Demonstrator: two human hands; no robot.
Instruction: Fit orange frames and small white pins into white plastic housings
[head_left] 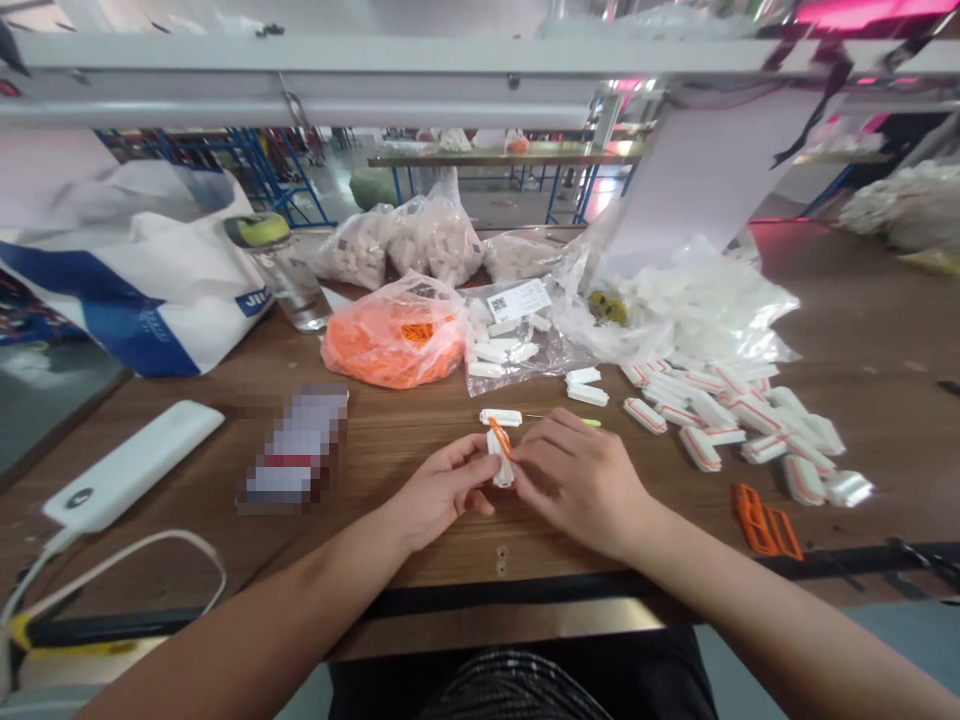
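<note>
Your left hand (pixel 442 490) pinches a white plastic piece (pixel 500 470) with an orange strip (pixel 499 437), your right hand (pixel 581 482) bunched against it, left of the striped pile (pixel 727 430).

Matt white plastic strips (pixel 701 450) and glossy clear polythene bags (pixel 517 345) are noted; a satin-finished wood-grain tabletop (pixel 390 445) is observed.

Blurred: rectangular packet (pixel 296 447), left of centre, unreadable. Cut off: white-and-blue carrier bag (pixel 127 270), left edge. Partly hidden: white plastic piece (pixel 500 465), under fingers (pixel 469 470). Too small: printed label (pixel 519 300), upper centre.
</note>
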